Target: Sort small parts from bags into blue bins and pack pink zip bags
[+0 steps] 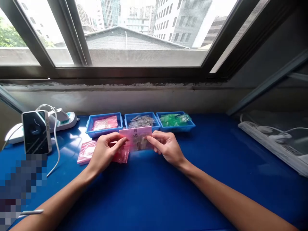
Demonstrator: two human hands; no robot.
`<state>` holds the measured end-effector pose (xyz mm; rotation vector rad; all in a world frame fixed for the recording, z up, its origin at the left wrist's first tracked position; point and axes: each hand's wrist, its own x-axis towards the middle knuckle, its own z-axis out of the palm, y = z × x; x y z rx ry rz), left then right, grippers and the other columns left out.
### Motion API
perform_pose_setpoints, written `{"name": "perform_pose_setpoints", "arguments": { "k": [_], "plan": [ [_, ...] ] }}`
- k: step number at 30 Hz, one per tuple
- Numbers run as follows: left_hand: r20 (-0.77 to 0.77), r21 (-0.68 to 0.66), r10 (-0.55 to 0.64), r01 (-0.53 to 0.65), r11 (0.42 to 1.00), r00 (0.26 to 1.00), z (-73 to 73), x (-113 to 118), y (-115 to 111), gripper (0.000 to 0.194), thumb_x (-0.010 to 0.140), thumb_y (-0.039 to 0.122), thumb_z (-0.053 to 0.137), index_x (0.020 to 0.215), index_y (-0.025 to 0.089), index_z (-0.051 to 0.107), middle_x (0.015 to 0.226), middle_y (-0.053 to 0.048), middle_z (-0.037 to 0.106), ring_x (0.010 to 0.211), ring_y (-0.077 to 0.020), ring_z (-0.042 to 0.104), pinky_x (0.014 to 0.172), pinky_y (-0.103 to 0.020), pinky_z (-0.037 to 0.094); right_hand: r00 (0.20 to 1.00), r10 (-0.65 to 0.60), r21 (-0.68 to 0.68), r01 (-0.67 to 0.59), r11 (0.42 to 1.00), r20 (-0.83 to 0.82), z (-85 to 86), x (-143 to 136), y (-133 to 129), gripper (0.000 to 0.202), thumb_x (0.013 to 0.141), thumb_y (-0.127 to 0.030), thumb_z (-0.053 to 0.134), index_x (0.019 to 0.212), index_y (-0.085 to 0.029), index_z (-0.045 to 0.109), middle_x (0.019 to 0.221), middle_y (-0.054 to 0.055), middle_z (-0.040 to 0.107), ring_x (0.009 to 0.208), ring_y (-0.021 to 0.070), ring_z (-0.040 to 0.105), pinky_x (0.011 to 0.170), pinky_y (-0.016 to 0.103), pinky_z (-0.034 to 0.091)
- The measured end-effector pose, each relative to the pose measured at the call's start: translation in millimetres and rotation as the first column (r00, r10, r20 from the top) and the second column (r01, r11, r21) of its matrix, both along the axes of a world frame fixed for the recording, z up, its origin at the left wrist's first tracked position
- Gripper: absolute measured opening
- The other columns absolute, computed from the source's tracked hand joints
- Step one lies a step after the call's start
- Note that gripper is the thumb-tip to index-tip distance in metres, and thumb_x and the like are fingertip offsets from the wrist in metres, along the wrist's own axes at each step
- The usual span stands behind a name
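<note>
Between both hands I hold up a small pink plastic bag (141, 136) with black printed marks and something greyish inside that I cannot make out. My left hand (107, 149) pinches its left edge, thumb against fingers. At its right edge the thumb and fingers of my right hand (167, 146) are closed on it. Beneath and beside my left hand lie more pink bags (87, 151) on the blue table, partly hidden by the hand. Just behind the held bag stands a blue tray (158, 126) with thin silvery pieces.
Left of it is a blue tray (88, 126) of pink bags; right, a blue tray (192, 125) of green bagged pieces. A phone-like device (36, 131) with a white cable and a power strip (72, 119) stand left. Another power strip (271, 146) lies right. A window runs behind.
</note>
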<state>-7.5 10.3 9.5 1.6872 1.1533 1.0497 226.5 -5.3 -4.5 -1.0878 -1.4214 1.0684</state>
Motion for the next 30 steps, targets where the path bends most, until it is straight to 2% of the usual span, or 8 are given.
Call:
{"name": "perform_pose_setpoints", "arguments": {
  "k": [5, 7, 10, 14, 21, 24, 26, 30],
  "plan": [
    [-0.115, 0.433, 0.108, -0.048, 0.9, 0.987, -0.5, -4, -6, 0.017, 0.092, 0.026, 0.074, 0.079, 0.016, 0.079, 0.063, 0.001, 0.064, 0.056, -0.0107, 0.054, 0.054, -0.021, 0.044, 0.998, -0.044, 0.117, 0.039, 0.992, 0.037, -1.2, 0, -3, 0.023, 0.087, -0.034, 0.077, 0.072, -0.017, 0.083, 0.055, 0.001, 0.065, 0.042, 0.0104, 0.05, 0.04, 0.023, 0.038],
    [-0.139, 0.522, 0.104, -0.016, 0.853, 0.985, -0.1, -6, -8, 0.01, 0.093, 0.02, 0.072, 0.088, 0.017, 0.08, 0.066, 0.001, 0.07, 0.055, -0.0109, 0.059, 0.054, -0.021, 0.047, 0.998, -0.046, 0.157, 0.038, 0.987, 0.053, -2.6, 1, -5, 0.018, 0.087, -0.03, 0.077, 0.077, -0.018, 0.085, 0.059, 0.003, 0.073, 0.044, 0.0137, 0.06, 0.042, 0.024, 0.047],
    [-0.14, 0.622, 0.102, 0.007, 0.783, 0.985, 0.2, -7, -10, 0.019, 0.095, 0.012, 0.066, 0.102, 0.021, 0.081, 0.09, -0.003, 0.081, 0.081, -0.017, 0.075, 0.074, -0.025, 0.059, 0.991, -0.111, 0.282, 0.086, 0.956, 0.072, -4.8, 1, -7, 0.018, 0.087, -0.021, 0.072, 0.095, -0.022, 0.088, 0.09, 0.007, 0.085, 0.074, 0.0238, 0.08, 0.064, 0.03, 0.064],
    [-0.129, 0.689, 0.118, 0.003, 0.725, 0.985, -0.9, -6, -10, 0.026, 0.094, 0.009, 0.07, 0.112, 0.026, 0.078, 0.104, -0.002, 0.083, 0.103, -0.0211, 0.076, 0.096, -0.034, 0.06, 0.98, -0.182, 0.365, 0.141, 0.92, 0.078, -5.2, 2, -9, 0.03, 0.086, -0.013, 0.069, 0.106, -0.027, 0.087, 0.107, 0.006, 0.084, 0.095, 0.0285, 0.082, 0.073, 0.034, 0.068],
    [-0.168, 0.646, 0.159, -0.014, 0.763, 0.973, -3.3, -10, -9, 0.029, 0.095, 0.014, 0.066, 0.119, 0.026, 0.076, 0.109, -0.005, 0.081, 0.106, -0.0234, 0.073, 0.095, -0.035, 0.059, 0.983, -0.168, 0.4, 0.127, 0.908, 0.069, -3.2, 2, -9, 0.03, 0.086, -0.011, 0.069, 0.103, -0.027, 0.087, 0.105, 0.006, 0.084, 0.096, 0.0282, 0.082, 0.07, 0.032, 0.067],
    [-0.139, 0.579, 0.128, -0.024, 0.815, 0.982, -0.6, -9, -8, 0.017, 0.093, 0.017, 0.067, 0.103, 0.023, 0.079, 0.095, -0.004, 0.08, 0.09, -0.021, 0.073, 0.083, -0.03, 0.058, 0.989, -0.132, 0.336, 0.103, 0.936, 0.064, -0.1, 1, -10, 0.018, 0.089, -0.02, 0.071, 0.095, -0.022, 0.087, 0.091, 0.007, 0.085, 0.075, 0.024, 0.081, 0.06, 0.03, 0.063],
    [-0.123, 0.456, 0.115, -0.047, 0.889, 0.986, 2.0, -7, -8, 0.009, 0.092, 0.024, 0.069, 0.088, 0.02, 0.077, 0.076, -0.001, 0.074, 0.066, -0.0157, 0.066, 0.064, -0.024, 0.053, 0.991, -0.106, 0.253, 0.083, 0.964, 0.079, 2.5, 0, -10, 0.02, 0.093, -0.03, 0.071, 0.086, -0.019, 0.086, 0.07, 0.005, 0.08, 0.051, 0.0174, 0.07, 0.049, 0.027, 0.055],
    [-0.072, 0.052, -0.001, 0.005, 0.999, 0.997, 5.8, -3, -8, 0.033, 0.092, 0.041, 0.068, 0.07, 0.017, 0.068, 0.055, 0.003, 0.05, 0.047, -0.009, 0.04, 0.041, -0.02, 0.028, 0.987, -0.101, 0.108, 0.087, 0.99, 0.129, 5.0, -1, -11, 0.045, 0.096, -0.045, 0.067, 0.06, -0.018, 0.07, 0.045, -0.001, 0.056, 0.037, 0.0106, 0.047, 0.04, 0.025, 0.04]
  ]
}}
